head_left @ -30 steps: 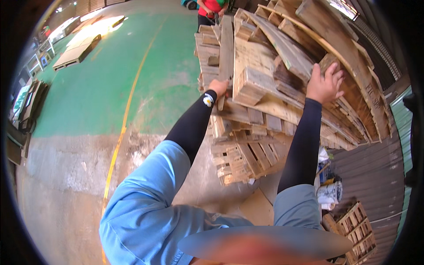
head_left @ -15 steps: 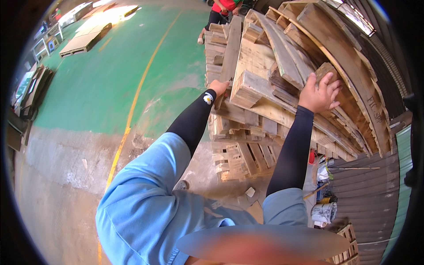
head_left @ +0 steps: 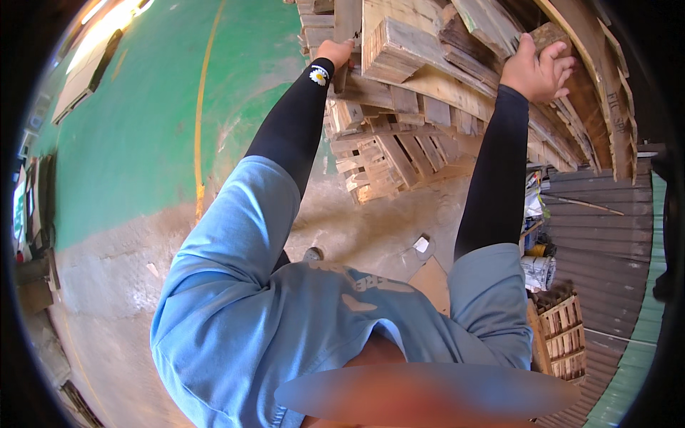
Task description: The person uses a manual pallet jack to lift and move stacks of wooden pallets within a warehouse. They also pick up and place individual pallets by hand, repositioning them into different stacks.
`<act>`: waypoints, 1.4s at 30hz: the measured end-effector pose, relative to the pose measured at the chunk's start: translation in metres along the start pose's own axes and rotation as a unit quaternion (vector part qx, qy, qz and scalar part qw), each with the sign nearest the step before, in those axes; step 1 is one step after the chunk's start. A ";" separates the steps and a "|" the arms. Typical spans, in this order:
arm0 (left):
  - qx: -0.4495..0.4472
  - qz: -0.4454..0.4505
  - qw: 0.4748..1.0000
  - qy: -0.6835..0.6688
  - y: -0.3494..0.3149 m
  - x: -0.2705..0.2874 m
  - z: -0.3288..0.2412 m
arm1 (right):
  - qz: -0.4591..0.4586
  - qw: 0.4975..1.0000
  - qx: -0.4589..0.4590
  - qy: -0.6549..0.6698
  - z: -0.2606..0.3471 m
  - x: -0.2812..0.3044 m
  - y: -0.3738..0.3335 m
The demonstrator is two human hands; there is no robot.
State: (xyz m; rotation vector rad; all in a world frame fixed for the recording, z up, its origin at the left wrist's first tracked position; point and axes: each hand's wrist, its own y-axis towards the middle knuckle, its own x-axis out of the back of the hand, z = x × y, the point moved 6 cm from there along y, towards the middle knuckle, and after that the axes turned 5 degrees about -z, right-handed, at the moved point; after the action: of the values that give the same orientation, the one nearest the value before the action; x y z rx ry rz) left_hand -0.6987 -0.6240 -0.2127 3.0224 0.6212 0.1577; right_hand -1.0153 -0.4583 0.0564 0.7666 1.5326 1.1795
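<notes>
At the upper middle, my left hand (head_left: 335, 54) is closed around the edge of an upright wooden plank (head_left: 347, 23) at the left side of a pallet stack. A small dark thing shows just past its fingertips, too small to name. My right hand (head_left: 540, 69) presses on a wooden block of a pallet, its fingers spread and a little bent. Between the hands lies a weathered wooden pallet (head_left: 399, 53), tilted, with its thick corner toward me. Beside my right hand, a large pallet (head_left: 596, 78) leans on edge. Both forearms wear black sleeves.
Below the stack, another slatted pallet (head_left: 396, 160) lies on the concrete floor (head_left: 371, 228). At the right are a white bucket (head_left: 539, 272), a small pallet (head_left: 562, 335) and a corrugated wall (head_left: 599, 235). A yellow line (head_left: 201, 128) crosses the green floor (head_left: 150, 128).
The view has tilted down and closer to me, so the stack sits higher in the picture. The person at the back is out of view. Both hands keep their places on the wood.
</notes>
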 end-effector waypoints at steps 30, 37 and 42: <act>0.005 -0.113 0.992 -0.056 -0.143 0.008 -0.038 | 0.025 0.997 -0.042 0.053 -0.054 0.070 0.027; 0.039 -0.105 0.989 -0.091 -0.130 -0.002 -0.039 | -0.005 0.995 0.008 0.095 -0.047 0.061 0.025; -0.004 -0.068 0.991 -0.114 -0.128 -0.048 -0.042 | -0.005 0.994 0.010 0.107 -0.073 0.059 0.019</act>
State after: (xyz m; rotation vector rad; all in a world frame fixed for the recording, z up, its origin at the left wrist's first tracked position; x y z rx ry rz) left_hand -0.7972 -0.5240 -0.1842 2.9180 0.7962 -0.1874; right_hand -1.1032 -0.4207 0.0549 0.6618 1.7241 1.2733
